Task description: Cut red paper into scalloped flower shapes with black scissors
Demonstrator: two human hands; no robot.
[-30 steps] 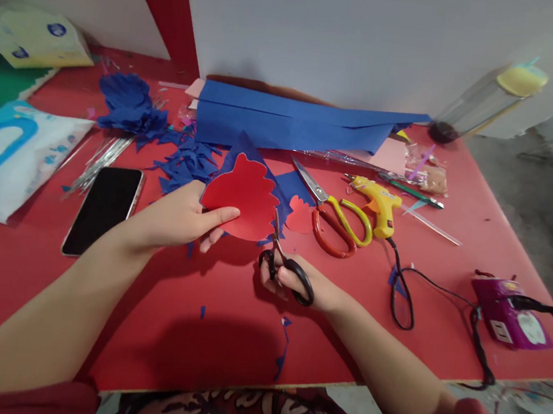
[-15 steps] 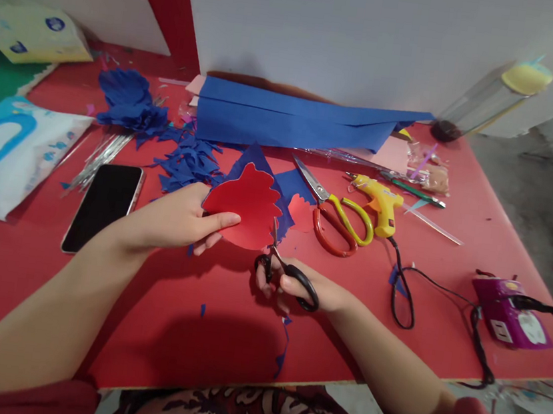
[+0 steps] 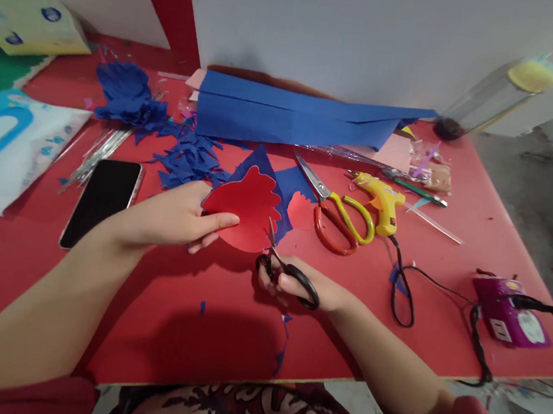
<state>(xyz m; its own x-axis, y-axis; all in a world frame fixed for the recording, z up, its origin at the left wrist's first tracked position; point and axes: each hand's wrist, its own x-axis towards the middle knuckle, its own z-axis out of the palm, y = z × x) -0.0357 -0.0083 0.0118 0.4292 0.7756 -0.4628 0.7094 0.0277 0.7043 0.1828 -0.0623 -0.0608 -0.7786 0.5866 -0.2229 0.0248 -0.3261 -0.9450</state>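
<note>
A red paper cutout [image 3: 243,206] with a wavy right edge is pinched in my left hand [image 3: 194,220], thumb on top and fingers beneath. My right hand [image 3: 300,284] grips small black-handled scissors [image 3: 304,286] by the loops. Their blades point up and away, right at the cutout's lower right edge. Beneath and behind the cutout lie blue paper pieces [image 3: 256,161] and a smaller red scalloped scrap [image 3: 299,211]. Larger scissors [image 3: 338,218] with one red and one yellow handle rest on the table to the right.
A yellow glue gun [image 3: 381,200] lies right, its black cord running near a purple power box [image 3: 510,313]. A phone [image 3: 103,202], wet wipes pack [image 3: 11,147], blue paper scraps [image 3: 189,159] and blue paper flower [image 3: 129,95] are left. Folded blue paper [image 3: 292,115] spans the back.
The scissor blades have shifted slightly left along the cutout's lower right edge. My left hand still holds the cutout in nearly the same place. The view has tilted a little.
</note>
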